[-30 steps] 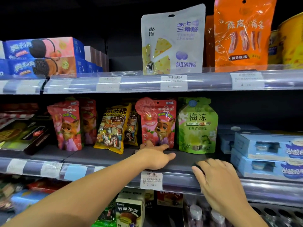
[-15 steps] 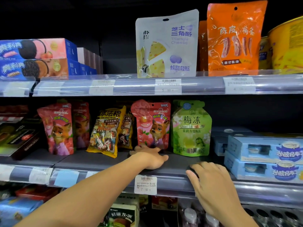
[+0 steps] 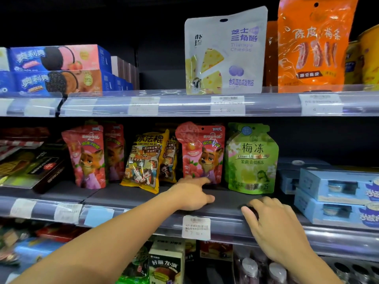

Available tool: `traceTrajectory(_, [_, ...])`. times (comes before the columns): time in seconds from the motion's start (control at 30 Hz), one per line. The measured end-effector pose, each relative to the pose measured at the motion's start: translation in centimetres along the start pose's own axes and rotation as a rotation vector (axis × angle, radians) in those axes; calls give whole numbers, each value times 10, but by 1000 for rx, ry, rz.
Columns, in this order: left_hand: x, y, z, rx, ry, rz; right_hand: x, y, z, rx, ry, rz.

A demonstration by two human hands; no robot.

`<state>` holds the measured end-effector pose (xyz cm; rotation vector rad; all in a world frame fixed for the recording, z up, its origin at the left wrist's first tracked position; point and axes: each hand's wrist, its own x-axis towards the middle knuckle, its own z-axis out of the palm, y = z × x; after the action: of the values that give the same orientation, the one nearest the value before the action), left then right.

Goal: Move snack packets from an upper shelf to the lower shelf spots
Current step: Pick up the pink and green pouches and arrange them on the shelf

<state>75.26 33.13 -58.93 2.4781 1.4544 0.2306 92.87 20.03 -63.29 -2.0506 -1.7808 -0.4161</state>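
Note:
On the upper shelf (image 3: 184, 103) stand a white cheese packet (image 3: 224, 54) and an orange packet (image 3: 311, 46). The lower shelf (image 3: 225, 203) holds a red fox packet (image 3: 202, 152), a green jelly pouch (image 3: 252, 158), a yellow packet (image 3: 146, 160) and another red fox packet (image 3: 86, 156). My left hand (image 3: 192, 194) rests on the lower shelf, its fingertips touching the bottom of the middle red fox packet, holding nothing. My right hand (image 3: 274, 224) lies flat on the shelf's front edge below the green pouch, fingers apart.
Blue cookie boxes (image 3: 59, 68) sit on the upper shelf at left. Light blue boxes (image 3: 338, 193) are stacked on the lower shelf at right, dark boxes (image 3: 32, 167) at left. Price tags (image 3: 195, 227) line the rails. More goods and bottles (image 3: 274, 271) fill the shelf below.
My left hand has stretched its fingers forward against the base of the red fox packet. My right hand stays on the shelf edge. The view has shifted slightly.

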Motion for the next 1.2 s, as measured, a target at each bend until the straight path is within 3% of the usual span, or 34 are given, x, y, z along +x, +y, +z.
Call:
traceTrajectory(0.1, [-28, -23, -12, -132, 131, 118, 9, -23, -3, 196, -3, 9])
traceTrajectory(0.23, [-70, -71, -33, -232, 275, 122, 20, -76, -3, 396, -26, -59])
traceTrajectory(0.4, [-110, -153, -65, -422, 612, 9, 31, -152, 3, 576, -34, -167])
traceTrajectory(0.57, [-120, -229, -95, -633, 955, -208, 40, -207, 11, 685, -89, -149])
traceTrajectory(0.7, [-98, -268, -114, -687, 916, -354, 45, -234, 16, 747, -110, -94])
traceTrajectory(0.87, [-67, -281, -112, -740, 826, -315, 56, -252, 21, 811, -86, -19])
traceTrajectory(1.2, [-48, -288, -106, -832, 870, -296, 71, -276, 34, 804, -108, 62])
